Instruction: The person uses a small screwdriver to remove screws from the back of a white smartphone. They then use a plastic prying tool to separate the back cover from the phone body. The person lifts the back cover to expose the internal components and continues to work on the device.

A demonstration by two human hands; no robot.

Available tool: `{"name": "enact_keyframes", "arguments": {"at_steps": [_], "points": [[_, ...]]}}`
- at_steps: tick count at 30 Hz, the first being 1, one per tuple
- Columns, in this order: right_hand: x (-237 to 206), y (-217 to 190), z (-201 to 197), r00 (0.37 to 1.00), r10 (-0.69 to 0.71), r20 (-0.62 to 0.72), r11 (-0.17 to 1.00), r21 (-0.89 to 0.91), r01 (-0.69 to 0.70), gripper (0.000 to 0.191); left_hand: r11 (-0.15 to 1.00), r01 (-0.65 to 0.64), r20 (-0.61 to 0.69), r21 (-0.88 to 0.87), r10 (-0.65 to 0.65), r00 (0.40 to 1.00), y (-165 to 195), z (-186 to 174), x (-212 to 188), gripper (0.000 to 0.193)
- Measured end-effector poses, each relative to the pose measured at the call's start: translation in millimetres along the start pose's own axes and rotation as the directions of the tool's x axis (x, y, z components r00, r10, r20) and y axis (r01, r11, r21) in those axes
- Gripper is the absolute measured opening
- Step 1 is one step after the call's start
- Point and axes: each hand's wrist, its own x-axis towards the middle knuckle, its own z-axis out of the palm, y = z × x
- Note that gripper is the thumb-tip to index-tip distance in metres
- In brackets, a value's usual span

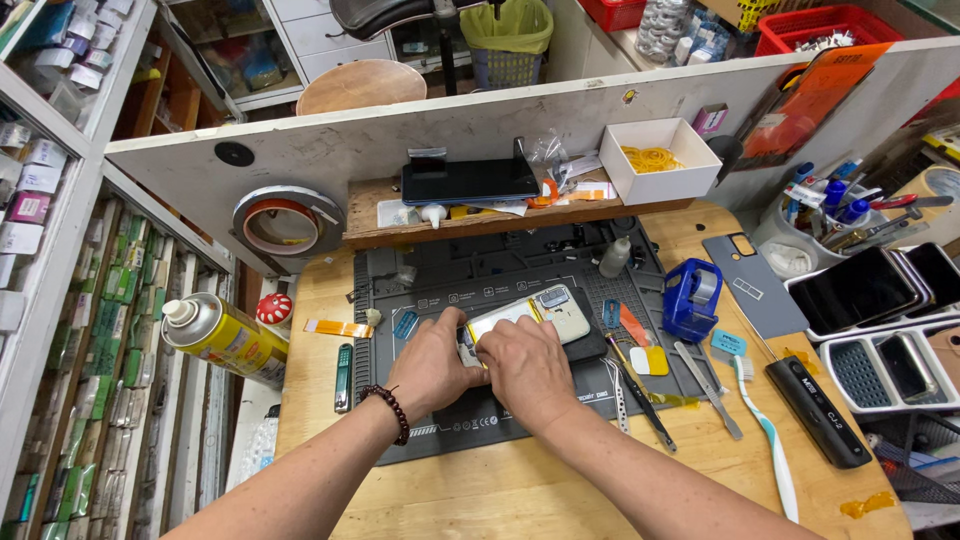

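- left hand fingers curled, tips pressed onto near-left end of opened smartphone, partly gripping its edge; beaded bracelet on wrist
- right hand fingers bent, laid flat over lower part of same phone, pressing down; not closed into a fist, thumb hidden
- both hands touching, side by side, covering roughly half the phone
- phone lying back-up on dark repair mat, centre of mat, pale inner plate and yellow-edged strip showing, camera end pointing up-right
- just right of phone on mat: orange pry tool, yellow pick, black tweezers, metal spudger
- blue tape dispenser at right edge of mat
- toothbrush and black handheld tool on wooden bench, well right of hands
- left of mat: yellow spray can, red-white mushroom-shaped thing, orange flex strip, dark slim tool
- wooden shelf behind mat with dark phone, small white bottle below it
- white box of yellow rubber bands on shelf right end
- tape rolls hung on partition
- phones in tray far right
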Motion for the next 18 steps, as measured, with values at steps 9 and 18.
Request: {"name": "enact_keyframes", "arguments": {"at_steps": [9, 18], "points": [[17.2, 21.4, -2.5, 0.996, 0.072, -0.052, 0.995, -0.063, -0.076, 0.006, 0.999, 0.011, -0.003, -0.030, -0.012, 1.000, 1.3, 0.2, -1.9, 0.082], [7.7, -0.6, 5.9, 0.992, 0.106, 0.065, 0.992, -0.076, -0.101, 0.006, 1.000, 0.011, 0.001, -0.021, -0.011, 1.000, 2.6, -2.6, 0.4, 0.085]]}}
